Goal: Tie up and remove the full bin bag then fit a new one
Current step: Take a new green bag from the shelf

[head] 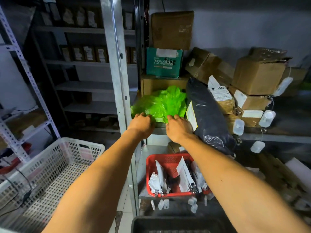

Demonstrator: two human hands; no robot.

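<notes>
Both my hands, left hand [142,122] and right hand [179,127], rest curled on the near edge of the green bin bags [161,102] on the shelf [159,130]; whether they pinch the plastic I cannot tell

Mid-frame, the crumpled green plastic bags [159,103] lie on the metal shelf [269,136], both hands at their near edge: left hand [142,122], right hand [179,128]. Right of them leans a dark plastic parcel [207,113] (cardboard boxes behind). Below sits a red plastic basket [168,159]; lower left, a white perforated crate [50,169].
</notes>
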